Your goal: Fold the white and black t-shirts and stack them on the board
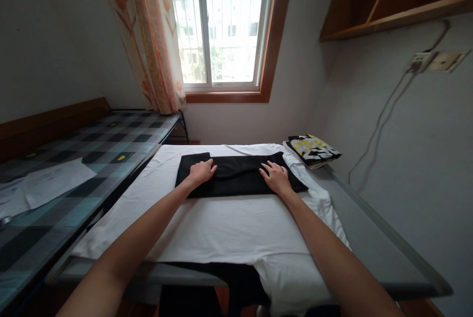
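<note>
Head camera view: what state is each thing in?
Black rectangular cloth: folded, lying flat.
White cloth: spread out underneath, rumpled at right.
Left hand: on the black cloth, fingers curled.
Right hand: on it too, fingers spread.
Yellow-black-white printed cloth: folded.
Orange-flowered fabric curtain: drawn aside.
White-framed glass window: seems shut.
Cream plastic wall socket: cord plugged in.
White paper sheets: lying loose.

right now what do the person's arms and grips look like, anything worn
The left grip and right grip are ungloved human hands; no rings can be made out. The left arm and right arm are slim, sleeveless as far as shown, without watches or bracelets.
</note>
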### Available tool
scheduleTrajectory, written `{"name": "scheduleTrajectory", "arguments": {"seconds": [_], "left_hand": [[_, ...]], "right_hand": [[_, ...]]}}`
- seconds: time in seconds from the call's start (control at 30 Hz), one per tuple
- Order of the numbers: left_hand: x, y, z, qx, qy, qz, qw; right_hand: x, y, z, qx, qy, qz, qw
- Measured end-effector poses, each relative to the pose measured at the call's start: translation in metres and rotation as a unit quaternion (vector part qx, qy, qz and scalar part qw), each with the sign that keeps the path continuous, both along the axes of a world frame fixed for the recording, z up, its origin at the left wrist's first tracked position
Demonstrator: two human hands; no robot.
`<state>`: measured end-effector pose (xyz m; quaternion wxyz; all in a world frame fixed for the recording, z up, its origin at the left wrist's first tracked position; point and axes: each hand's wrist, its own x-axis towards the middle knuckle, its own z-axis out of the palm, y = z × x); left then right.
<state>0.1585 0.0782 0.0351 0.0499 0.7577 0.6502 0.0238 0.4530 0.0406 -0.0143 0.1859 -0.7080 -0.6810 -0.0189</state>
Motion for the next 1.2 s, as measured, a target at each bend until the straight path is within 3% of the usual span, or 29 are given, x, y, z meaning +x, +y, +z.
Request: {"name": "scheduleTrajectory", "arguments": {"seconds": [0.23, 0.53, 0.73, 0.97, 1.13, 1.2], "left_hand": [[0.005, 0.001, 0.004, 0.001, -0.016, 0.000, 1.000], [-0.007, 0.001, 0.026, -0.042, -0.019, -0.037, 0.998], [-0.008, 0.000, 0.014, -0.045, -0.068, -0.076, 0.994], [-0.013, 0.007, 0.001, -0.072, -0.242, -0.077, 0.964], [-0.007, 0.007, -0.003, -0.061, -0.265, -0.103, 0.957], [-0.012, 0.009, 0.002, -0.023, -0.262, -0.111, 0.958]], "right_hand": [[-0.001, 0.000, 0.001, -0.005, 0.001, 0.000, 1.000], [0.001, -0.001, 0.000, -0.004, 0.001, 0.004, 1.000], [0.001, -0.001, 0.001, -0.005, -0.004, 0.003, 1.000], [0.000, -0.001, 0.001, -0.004, -0.004, 0.001, 1.000], [0.001, 0.000, -0.001, -0.001, -0.009, 0.003, 1.000], [0.002, 0.000, -0.002, 0.001, -0.007, 0.005, 1.000]]}}
